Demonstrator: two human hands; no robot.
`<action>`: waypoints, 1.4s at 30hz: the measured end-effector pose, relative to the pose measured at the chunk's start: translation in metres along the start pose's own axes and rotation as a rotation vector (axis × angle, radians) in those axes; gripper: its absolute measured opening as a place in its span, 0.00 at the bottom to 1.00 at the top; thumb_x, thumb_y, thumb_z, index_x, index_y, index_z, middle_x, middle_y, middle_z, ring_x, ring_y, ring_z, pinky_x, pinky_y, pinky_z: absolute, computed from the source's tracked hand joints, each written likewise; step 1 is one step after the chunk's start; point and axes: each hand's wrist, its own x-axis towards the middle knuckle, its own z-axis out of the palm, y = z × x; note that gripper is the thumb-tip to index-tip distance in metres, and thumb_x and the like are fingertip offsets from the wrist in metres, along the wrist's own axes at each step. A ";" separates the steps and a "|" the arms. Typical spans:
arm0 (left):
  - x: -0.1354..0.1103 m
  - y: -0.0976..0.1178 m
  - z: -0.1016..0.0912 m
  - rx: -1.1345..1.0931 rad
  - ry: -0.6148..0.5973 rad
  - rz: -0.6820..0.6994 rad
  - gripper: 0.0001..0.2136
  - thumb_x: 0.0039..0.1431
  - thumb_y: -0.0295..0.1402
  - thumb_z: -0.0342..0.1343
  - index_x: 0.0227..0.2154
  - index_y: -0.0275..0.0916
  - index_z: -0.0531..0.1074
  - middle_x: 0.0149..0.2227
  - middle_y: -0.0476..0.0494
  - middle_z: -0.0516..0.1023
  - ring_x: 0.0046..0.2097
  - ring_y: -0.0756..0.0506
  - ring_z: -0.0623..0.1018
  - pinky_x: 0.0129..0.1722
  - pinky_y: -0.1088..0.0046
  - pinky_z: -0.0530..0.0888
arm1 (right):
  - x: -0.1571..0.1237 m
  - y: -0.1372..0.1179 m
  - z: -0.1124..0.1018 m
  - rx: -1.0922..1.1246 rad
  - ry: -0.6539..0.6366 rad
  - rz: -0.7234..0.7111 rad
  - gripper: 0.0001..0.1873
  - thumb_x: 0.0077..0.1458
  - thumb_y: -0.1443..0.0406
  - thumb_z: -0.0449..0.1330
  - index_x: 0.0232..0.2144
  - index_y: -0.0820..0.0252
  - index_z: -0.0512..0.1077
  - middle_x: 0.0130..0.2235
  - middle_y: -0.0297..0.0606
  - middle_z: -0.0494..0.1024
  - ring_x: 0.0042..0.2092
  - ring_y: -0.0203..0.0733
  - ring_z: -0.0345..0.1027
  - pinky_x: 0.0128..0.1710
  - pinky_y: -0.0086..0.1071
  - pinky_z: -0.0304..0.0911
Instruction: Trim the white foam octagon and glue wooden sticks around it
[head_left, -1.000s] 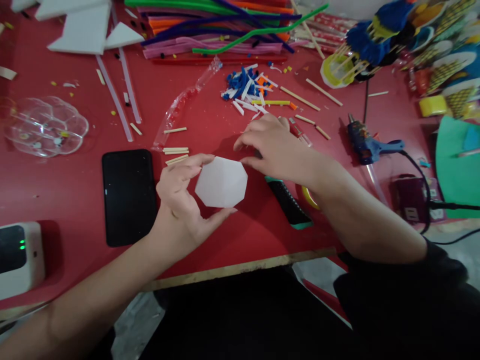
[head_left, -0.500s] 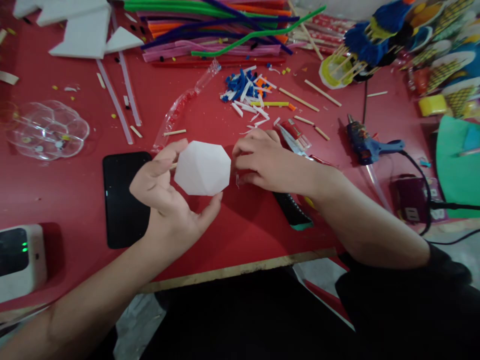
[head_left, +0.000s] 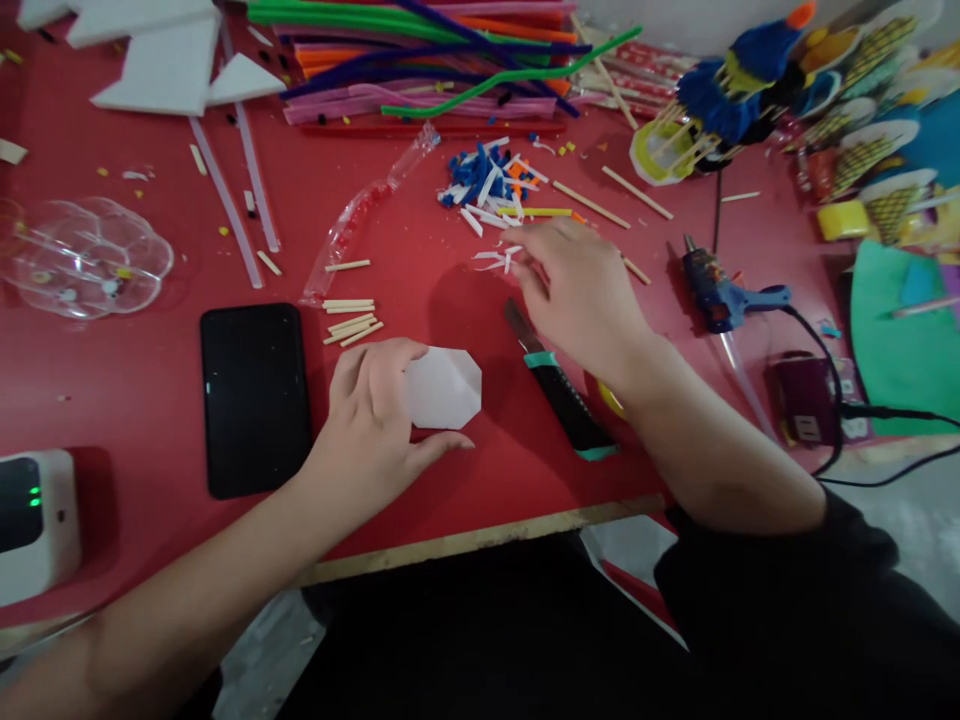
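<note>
A small white octagonal piece [head_left: 444, 390], perhaps foam or card, is in my left hand [head_left: 375, 400]; the fingers curl over its left side and the thumb stretches along its lower edge. My right hand [head_left: 577, 285] hovers beside some thin white strips [head_left: 499, 258], its fingers bent and apart, with nothing visible in them. Below that hand lies a utility knife [head_left: 562, 395] with a black and teal handle. Several short wooden sticks [head_left: 351, 320] lie just above my left hand. Beyond the right fingertips sits a pile of blue, white and orange scraps [head_left: 480, 175].
To the left are a black phone [head_left: 253, 400], a clear divided tray [head_left: 90, 258] and a white device [head_left: 45, 525]. On the right, a glue gun [head_left: 720, 290] trails a cable. Pipe cleaners [head_left: 427, 50] and white foam boards [head_left: 169, 60] lie at the back.
My left hand has shifted right and turned over with the white piece, uncovering the short sticks. My right hand has moved up and right towards the scraps, uncovering the knife.
</note>
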 end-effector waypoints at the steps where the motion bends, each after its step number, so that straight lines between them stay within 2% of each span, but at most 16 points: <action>1: 0.001 0.000 -0.001 0.002 0.001 0.006 0.40 0.53 0.54 0.66 0.60 0.35 0.56 0.53 0.27 0.73 0.54 0.28 0.76 0.55 0.44 0.72 | -0.008 -0.001 -0.003 0.006 -0.009 0.017 0.17 0.64 0.69 0.52 0.54 0.57 0.71 0.49 0.46 0.80 0.50 0.55 0.72 0.47 0.45 0.66; 3: 0.002 0.001 -0.003 -0.006 0.002 0.017 0.40 0.54 0.56 0.64 0.60 0.35 0.56 0.53 0.27 0.73 0.55 0.28 0.76 0.56 0.44 0.72 | -0.028 -0.003 -0.009 -0.021 -0.038 0.040 0.15 0.63 0.62 0.58 0.52 0.56 0.70 0.46 0.47 0.80 0.45 0.57 0.74 0.41 0.45 0.67; 5: 0.003 0.002 -0.005 -0.021 -0.011 0.017 0.39 0.55 0.55 0.64 0.60 0.35 0.56 0.54 0.26 0.74 0.57 0.28 0.75 0.57 0.44 0.71 | -0.050 -0.005 -0.013 -0.071 -0.076 0.041 0.19 0.59 0.57 0.64 0.49 0.57 0.69 0.42 0.48 0.80 0.40 0.58 0.75 0.34 0.44 0.67; 7: 0.003 0.004 -0.006 -0.033 -0.048 0.005 0.36 0.56 0.50 0.65 0.60 0.36 0.57 0.57 0.25 0.72 0.60 0.27 0.73 0.59 0.44 0.70 | -0.070 -0.007 -0.017 -0.099 -0.140 0.028 0.22 0.56 0.57 0.65 0.50 0.58 0.67 0.39 0.46 0.80 0.37 0.56 0.75 0.32 0.41 0.66; 10: 0.002 0.006 -0.005 -0.028 -0.107 0.024 0.31 0.59 0.44 0.64 0.59 0.36 0.58 0.62 0.23 0.68 0.65 0.26 0.68 0.62 0.43 0.68 | -0.090 -0.007 -0.018 -0.094 -0.237 -0.014 0.21 0.59 0.62 0.62 0.53 0.61 0.65 0.42 0.47 0.80 0.39 0.54 0.76 0.35 0.41 0.68; 12: 0.002 0.006 -0.004 -0.025 -0.104 0.031 0.32 0.60 0.46 0.62 0.60 0.35 0.57 0.63 0.22 0.67 0.66 0.26 0.68 0.62 0.43 0.69 | -0.096 -0.007 -0.018 -0.062 -0.256 -0.003 0.20 0.60 0.64 0.59 0.54 0.62 0.66 0.43 0.48 0.80 0.40 0.54 0.76 0.36 0.42 0.69; 16: 0.002 0.003 -0.003 -0.042 0.025 0.009 0.38 0.56 0.54 0.63 0.61 0.37 0.54 0.58 0.23 0.71 0.62 0.26 0.71 0.59 0.40 0.70 | -0.099 -0.006 -0.015 0.049 -0.193 0.069 0.21 0.57 0.65 0.56 0.53 0.60 0.68 0.42 0.46 0.81 0.40 0.54 0.77 0.36 0.41 0.69; 18: 0.002 0.002 -0.003 -0.033 0.052 0.014 0.39 0.55 0.54 0.64 0.60 0.37 0.54 0.57 0.23 0.71 0.61 0.26 0.72 0.58 0.40 0.70 | -0.100 -0.006 -0.014 0.080 -0.166 0.109 0.21 0.55 0.65 0.55 0.51 0.60 0.69 0.38 0.44 0.81 0.36 0.52 0.76 0.33 0.39 0.67; 21: 0.001 0.001 -0.003 -0.015 0.028 0.021 0.38 0.55 0.52 0.65 0.59 0.36 0.55 0.56 0.23 0.72 0.60 0.27 0.73 0.57 0.42 0.71 | -0.102 -0.007 -0.013 0.102 -0.180 0.146 0.19 0.53 0.65 0.54 0.48 0.60 0.71 0.29 0.39 0.78 0.29 0.47 0.72 0.28 0.37 0.62; 23: 0.000 0.001 -0.002 -0.014 0.012 0.024 0.38 0.54 0.50 0.66 0.58 0.35 0.55 0.55 0.23 0.72 0.59 0.27 0.74 0.56 0.43 0.72 | -0.103 -0.008 -0.012 0.144 -0.189 0.138 0.18 0.54 0.65 0.54 0.47 0.60 0.71 0.27 0.37 0.77 0.27 0.45 0.71 0.27 0.36 0.60; 28: 0.000 0.002 -0.002 -0.037 -0.016 0.001 0.37 0.52 0.42 0.70 0.57 0.36 0.56 0.54 0.25 0.73 0.56 0.27 0.76 0.53 0.45 0.74 | -0.102 -0.013 -0.014 0.307 -0.166 0.081 0.13 0.60 0.66 0.52 0.47 0.58 0.70 0.35 0.39 0.81 0.28 0.41 0.73 0.29 0.34 0.64; 31: 0.001 0.003 -0.002 -0.055 -0.061 -0.001 0.34 0.52 0.37 0.69 0.57 0.38 0.57 0.54 0.28 0.74 0.55 0.29 0.77 0.53 0.47 0.74 | -0.100 -0.017 -0.016 0.357 -0.201 0.087 0.19 0.61 0.66 0.54 0.54 0.57 0.67 0.38 0.38 0.83 0.27 0.39 0.73 0.28 0.33 0.66; 34: 0.002 0.002 -0.002 -0.060 -0.092 0.027 0.32 0.54 0.37 0.67 0.57 0.40 0.57 0.55 0.29 0.74 0.55 0.29 0.77 0.54 0.46 0.73 | -0.098 -0.022 -0.016 0.369 -0.222 0.062 0.23 0.60 0.66 0.55 0.58 0.58 0.65 0.39 0.38 0.83 0.28 0.40 0.75 0.29 0.34 0.68; 38: 0.002 0.003 -0.002 -0.077 -0.080 0.064 0.30 0.57 0.38 0.65 0.57 0.39 0.56 0.55 0.27 0.73 0.58 0.29 0.75 0.55 0.44 0.73 | -0.097 -0.026 -0.014 0.362 -0.202 0.006 0.21 0.60 0.66 0.55 0.56 0.57 0.68 0.48 0.40 0.83 0.36 0.42 0.79 0.37 0.35 0.72; 42: 0.002 0.003 -0.004 -0.069 -0.061 0.047 0.30 0.56 0.38 0.65 0.56 0.38 0.56 0.56 0.25 0.71 0.59 0.28 0.74 0.56 0.43 0.71 | -0.096 -0.030 -0.014 0.390 -0.222 -0.001 0.26 0.60 0.67 0.54 0.60 0.58 0.66 0.55 0.42 0.80 0.46 0.44 0.80 0.42 0.35 0.74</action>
